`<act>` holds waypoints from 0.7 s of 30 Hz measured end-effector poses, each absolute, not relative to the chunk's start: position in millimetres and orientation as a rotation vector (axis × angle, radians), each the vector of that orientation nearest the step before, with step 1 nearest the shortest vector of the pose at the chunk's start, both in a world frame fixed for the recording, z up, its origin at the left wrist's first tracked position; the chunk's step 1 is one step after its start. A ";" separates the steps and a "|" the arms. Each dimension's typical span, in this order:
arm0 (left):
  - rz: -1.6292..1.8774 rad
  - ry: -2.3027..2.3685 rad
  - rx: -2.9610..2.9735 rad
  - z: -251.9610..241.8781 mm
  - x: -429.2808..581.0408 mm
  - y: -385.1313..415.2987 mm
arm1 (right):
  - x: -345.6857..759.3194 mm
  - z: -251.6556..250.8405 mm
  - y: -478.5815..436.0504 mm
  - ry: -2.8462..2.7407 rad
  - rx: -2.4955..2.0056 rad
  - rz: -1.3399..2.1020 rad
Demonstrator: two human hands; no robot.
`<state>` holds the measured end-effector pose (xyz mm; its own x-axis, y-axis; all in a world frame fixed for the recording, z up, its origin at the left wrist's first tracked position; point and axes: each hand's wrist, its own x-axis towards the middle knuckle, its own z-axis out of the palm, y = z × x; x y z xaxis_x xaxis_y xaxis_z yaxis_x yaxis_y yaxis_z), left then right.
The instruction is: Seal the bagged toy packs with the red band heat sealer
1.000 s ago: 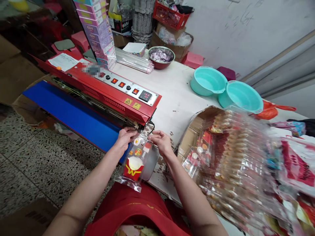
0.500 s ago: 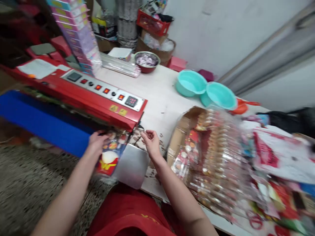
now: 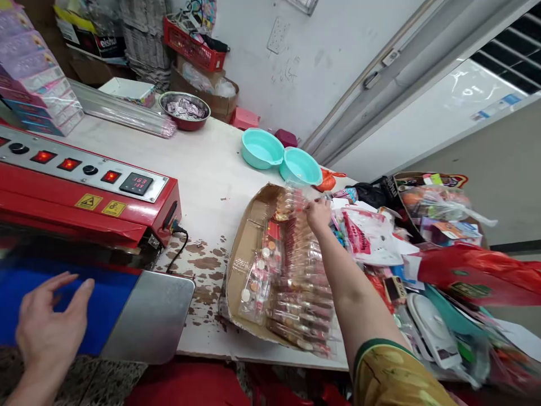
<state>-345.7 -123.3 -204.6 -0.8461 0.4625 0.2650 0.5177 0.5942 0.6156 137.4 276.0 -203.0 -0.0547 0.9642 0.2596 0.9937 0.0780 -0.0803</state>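
Note:
My left hand [image 3: 54,321] hovers over the blue conveyor belt [image 3: 110,299] of a red sealing machine [image 3: 143,214], thumb and fingers apart, holding nothing. A bare metal plate [image 3: 150,316] joins the belt's right end. My right arm stretches across a shallow cardboard box [image 3: 239,265] holding a long row of clear plastic packets [image 3: 300,270]. At the far end of that row, my right hand [image 3: 319,214] has its fingers bent and closed on a packet's edge; the fingertips are partly hidden. Several flat packets with red and white printing [image 3: 257,282] lie along the box's left side.
Two turquoise basins [image 3: 262,149] and a metal bowl of small sachets [image 3: 185,110] stand toward the wall. Stacked boxes [image 3: 38,73] rise behind the machine. A black power cord [image 3: 180,254] runs beside it. Plastic bags and a red bag [image 3: 477,273] crowd the right side.
The view has swung right. My left hand has let go of the printed packet, which is out of sight. My right hand has moved from beside the machine to the box's packet row.

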 end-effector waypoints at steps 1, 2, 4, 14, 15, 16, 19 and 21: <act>-1.088 -2.696 -0.916 -206.9 -335.8 -122.2 | 139.3 -199.4 277.8 -2.146 -1.881 -0.156; -1.090 -2.654 -0.987 -208.8 -326.6 -120.7 | 139.8 -193.9 278.1 -2.172 -1.763 -0.115; -1.123 -2.562 -1.119 -210.7 -309.2 -117.0 | 137.2 -177.3 274.2 -2.184 -1.488 0.039; -1.582 -2.418 -1.724 -162.3 -228.8 -59.6 | 90.8 -76.4 192.0 -1.626 -1.116 0.792; -1.622 -2.453 -1.747 -155.6 -226.3 -51.9 | 81.8 -77.3 181.8 -1.602 -1.111 0.885; -1.663 -2.500 -1.766 -149.2 -225.1 -44.2 | 71.4 -80.5 171.3 -1.588 -1.102 0.977; -1.895 -2.617 -1.801 -132.2 -226.9 -22.4 | 33.0 -98.2 138.3 -1.587 -1.074 1.250; -2.170 -2.654 -1.793 -124.0 -230.6 -10.1 | 5.2 -111.0 116.6 -1.593 -1.052 1.436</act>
<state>-230.6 -10.1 -124.0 -0.3718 0.9283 -0.0016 0.1827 0.0748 0.9803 5.2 116.6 -111.0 -0.3943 0.9190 -0.0019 0.0971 0.0396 -0.9945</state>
